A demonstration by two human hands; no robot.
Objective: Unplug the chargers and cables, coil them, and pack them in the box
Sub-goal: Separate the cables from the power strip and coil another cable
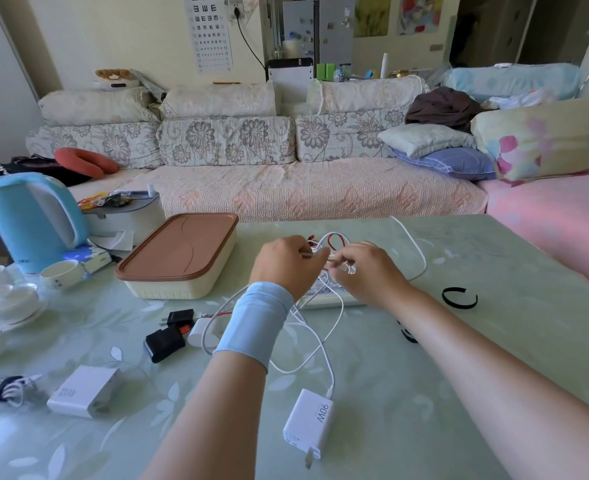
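Both hands meet over the middle of the table. My left hand and my right hand each pinch a tangle of white and red cables held above a white power strip. A white cable loops down to a white 90W charger near the front. A cream box with a brown lid sits shut to the left. Two black adapters and a small white one lie left of my left wrist. Another white charger lies at the front left.
A blue kettle, cups and bowls crowd the table's left side. A coiled cable bundle lies at the left edge. A black strap lies right of my right arm. A sofa stands beyond the table.
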